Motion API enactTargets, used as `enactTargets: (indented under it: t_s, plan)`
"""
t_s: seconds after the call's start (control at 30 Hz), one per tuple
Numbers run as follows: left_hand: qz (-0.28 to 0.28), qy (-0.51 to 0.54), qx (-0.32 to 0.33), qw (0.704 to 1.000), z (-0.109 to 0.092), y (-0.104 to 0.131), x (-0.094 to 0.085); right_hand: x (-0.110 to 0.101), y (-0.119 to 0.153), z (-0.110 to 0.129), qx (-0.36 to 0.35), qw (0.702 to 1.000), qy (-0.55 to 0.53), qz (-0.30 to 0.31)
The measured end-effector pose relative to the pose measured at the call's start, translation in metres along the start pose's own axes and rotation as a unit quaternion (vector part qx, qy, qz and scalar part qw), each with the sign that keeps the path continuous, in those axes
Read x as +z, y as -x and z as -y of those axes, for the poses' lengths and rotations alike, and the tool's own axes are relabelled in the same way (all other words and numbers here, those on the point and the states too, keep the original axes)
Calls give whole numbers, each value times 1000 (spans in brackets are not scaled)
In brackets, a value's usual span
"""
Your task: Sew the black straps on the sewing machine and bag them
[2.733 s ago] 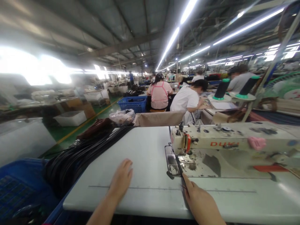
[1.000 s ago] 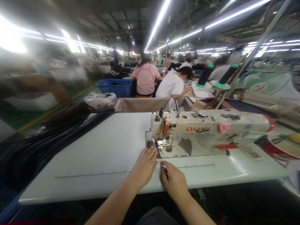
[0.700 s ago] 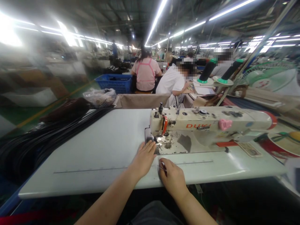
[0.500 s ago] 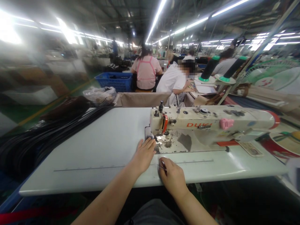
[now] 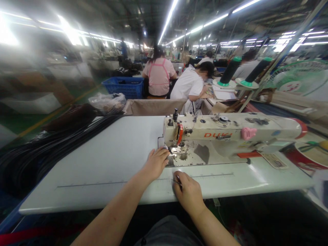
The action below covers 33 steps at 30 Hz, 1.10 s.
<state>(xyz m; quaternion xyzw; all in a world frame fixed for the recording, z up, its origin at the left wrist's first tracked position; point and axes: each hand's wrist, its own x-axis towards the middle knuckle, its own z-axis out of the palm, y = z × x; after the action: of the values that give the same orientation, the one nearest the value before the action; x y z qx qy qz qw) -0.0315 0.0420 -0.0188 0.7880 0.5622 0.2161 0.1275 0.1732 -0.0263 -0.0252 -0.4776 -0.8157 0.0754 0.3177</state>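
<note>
The left hand (image 5: 155,163) lies flat on the white worktop (image 5: 107,160), fingers spread and unclenched, holding nothing, its fingertips (image 5: 164,151) touching the edge of the needle plate beneath the head of the sewing machine (image 5: 230,131); the right hand (image 5: 189,192) rests near the front edge of the worktop, just beside the left, its grip closed on a small thin dark tool (image 5: 177,181) pinched between thumb and fingers, only the tip of which shows, so what kind of tool it is cannot be told; the tool sits just in front of the machine bed, close to the ruled line (image 5: 102,184) that runs along the worktop; the machine is cream with red lettering and a pink clip (image 5: 248,133) on its arm; a heap of black straps (image 5: 51,150) trails off the left side of the worktop; behind the machine stand two dark thread cones (image 5: 230,71) on green bases; farther back a person in a white shirt (image 5: 189,86) and a person in a pink top (image 5: 159,76) sit with their backs turned, beside a blue crate (image 5: 125,87); a green fan (image 5: 299,79) stands at the right.
</note>
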Motion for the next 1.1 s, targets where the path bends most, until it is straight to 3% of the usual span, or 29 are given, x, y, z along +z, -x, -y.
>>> enactTargets:
  t_s: [0.2, 0.5, 0.73, 1.1]
  plan:
    - [-43, 49, 7, 998, 25, -33, 0, 1, 2, 1, -9, 1000, 7, -18]
    - [-17, 27, 55, 998, 37, -84, -1, 0, 3, 3, -16, 999, 25, -28]
    - [-44, 0, 45, 998, 38, -74, -7, -1, 2, 4, -23, 999, 28, -34]
    - [-37, 7, 25, 999, 39, -64, -21, 0, 4, 5, -20, 999, 38, -33]
